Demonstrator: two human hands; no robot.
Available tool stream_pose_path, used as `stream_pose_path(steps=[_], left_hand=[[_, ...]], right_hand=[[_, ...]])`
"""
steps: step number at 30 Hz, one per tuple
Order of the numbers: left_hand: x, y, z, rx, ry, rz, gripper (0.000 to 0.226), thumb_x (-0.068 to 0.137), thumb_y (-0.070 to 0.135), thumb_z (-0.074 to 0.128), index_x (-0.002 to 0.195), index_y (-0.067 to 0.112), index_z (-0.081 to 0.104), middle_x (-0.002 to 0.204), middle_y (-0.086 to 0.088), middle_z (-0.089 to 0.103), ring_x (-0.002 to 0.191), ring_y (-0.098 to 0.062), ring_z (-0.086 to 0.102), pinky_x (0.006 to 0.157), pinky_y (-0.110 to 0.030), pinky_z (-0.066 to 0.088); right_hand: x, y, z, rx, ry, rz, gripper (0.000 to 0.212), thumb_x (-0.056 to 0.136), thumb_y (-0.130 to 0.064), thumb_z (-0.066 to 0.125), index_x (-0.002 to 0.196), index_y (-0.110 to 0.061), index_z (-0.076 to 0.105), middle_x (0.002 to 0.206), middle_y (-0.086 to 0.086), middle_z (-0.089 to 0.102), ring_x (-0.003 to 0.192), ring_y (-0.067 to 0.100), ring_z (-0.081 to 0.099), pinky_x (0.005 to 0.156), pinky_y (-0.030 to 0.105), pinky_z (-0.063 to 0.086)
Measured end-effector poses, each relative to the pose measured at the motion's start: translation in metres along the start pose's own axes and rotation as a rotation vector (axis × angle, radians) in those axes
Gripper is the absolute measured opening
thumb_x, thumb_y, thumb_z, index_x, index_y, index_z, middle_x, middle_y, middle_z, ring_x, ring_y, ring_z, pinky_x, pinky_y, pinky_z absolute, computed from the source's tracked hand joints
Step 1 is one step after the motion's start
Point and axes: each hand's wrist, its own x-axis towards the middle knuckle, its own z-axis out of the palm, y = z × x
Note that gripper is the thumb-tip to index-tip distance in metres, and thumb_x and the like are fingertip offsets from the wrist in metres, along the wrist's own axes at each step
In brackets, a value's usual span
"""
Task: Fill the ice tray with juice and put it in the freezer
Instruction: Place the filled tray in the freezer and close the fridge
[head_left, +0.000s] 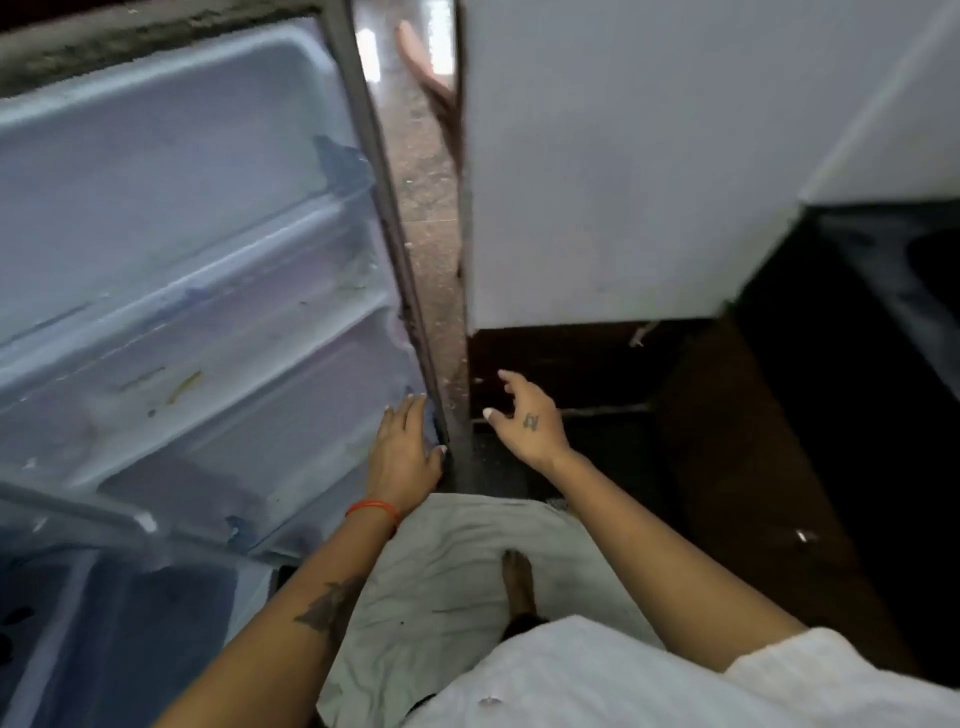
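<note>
Our left hand (408, 452) lies flat and released on the open fridge door (208, 270); our right hand (524, 418) hangs empty, fingers spread. The ice tray is nowhere in view. Once filled it will likely slosh, so we should hold both ends level.

Rumpled white cloth (457, 561) on the floor, just below the left hand (405, 452), with a bare foot (518, 582) standing on it. Speckled brown floor (426, 208) runs up beyond the fingertips. Dark brown surface (727, 441) sits right of the right hand (530, 421).
</note>
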Motion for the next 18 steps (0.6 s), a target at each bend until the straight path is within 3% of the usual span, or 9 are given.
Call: stream_pose_path(steps=[4,6,9,13,18], left_hand=[[-0.034,0.035,0.044,0.044,-0.380,0.124,0.072,0.087,0.024,0.064,0.146,0.010,0.027,0.147,-0.016,0.038,0.134,-0.032,0.037,0.109,-0.037,0.032],[-0.052,0.057,0.068,0.122,-0.592,0.196,0.072,0.087,0.029,0.063,0.146,0.012,0.026,0.147,-0.014,0.040,0.133,-0.030,0.041,0.105,-0.033,0.034],[-0.079,0.090,0.100,0.206,-0.788,0.294,0.071,0.088,0.035,0.062,0.146,0.014,0.027,0.147,-0.011,0.041,0.132,-0.027,0.042,0.105,-0.030,0.033],[-0.107,0.147,0.137,0.261,-0.851,0.460,0.071,0.087,0.035,0.062,0.146,0.015,0.028,0.149,-0.008,0.038,0.134,-0.023,0.039,0.104,-0.023,0.029],[-0.133,0.258,0.182,0.178,-0.779,0.659,0.068,0.088,0.028,0.062,0.146,0.015,0.028,0.151,-0.011,0.034,0.135,-0.023,0.037,0.108,-0.026,0.028]], right_hand=[[-0.084,0.065,-0.018,-0.047,0.000,0.217,0.057,0.090,-0.035,0.058,0.141,-0.022,0.036,0.144,0.009,0.041,0.129,0.029,0.044,0.104,0.040,0.040],[-0.128,0.096,-0.030,-0.066,-0.005,0.318,0.057,0.091,-0.037,0.056,0.142,-0.022,0.036,0.145,0.012,0.039,0.129,0.031,0.044,0.106,0.039,0.039],[-0.190,0.139,-0.047,-0.109,0.004,0.424,0.056,0.092,-0.036,0.054,0.142,-0.017,0.036,0.143,0.016,0.041,0.129,0.032,0.042,0.106,0.034,0.037],[-0.265,0.187,-0.070,-0.086,0.150,0.524,0.059,0.094,-0.034,0.052,0.145,-0.016,0.031,0.146,0.016,0.037,0.133,0.031,0.037,0.109,0.033,0.033],[-0.332,0.235,-0.127,-0.226,0.462,0.518,0.057,0.095,-0.037,0.047,0.146,-0.018,0.030,0.151,0.009,0.031,0.141,0.026,0.023,0.116,0.034,0.020]])
